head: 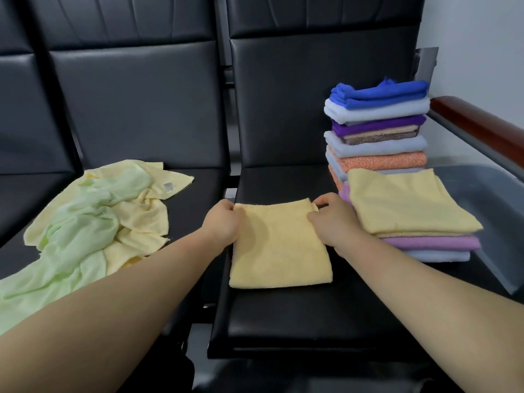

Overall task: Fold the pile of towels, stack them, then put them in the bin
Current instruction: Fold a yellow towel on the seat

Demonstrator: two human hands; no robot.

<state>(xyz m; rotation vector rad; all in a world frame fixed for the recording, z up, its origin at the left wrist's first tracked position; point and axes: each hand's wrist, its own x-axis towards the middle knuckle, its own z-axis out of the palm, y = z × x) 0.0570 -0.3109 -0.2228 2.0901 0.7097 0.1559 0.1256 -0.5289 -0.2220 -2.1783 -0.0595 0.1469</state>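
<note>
Yellow terry towel (279, 248), folded square, hands pinching.

Two hands (224, 222) (333, 219), one folded yellow towel (279, 251), two towel stacks (377, 129) (411, 211), one unfolded pile (93, 219), one bin (496, 211)

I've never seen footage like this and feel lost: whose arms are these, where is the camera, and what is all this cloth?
No machine here: a person wears one camera on the head, looking down at their own bare arms. The left hand and right hand each hold a far corner of a folded yellow towel lying on a black seat. On the seat to the left lies a crumpled pile of yellow and green towels. At right stand a tall stack and a low stack of folded towels, beside a grey bin.
</note>
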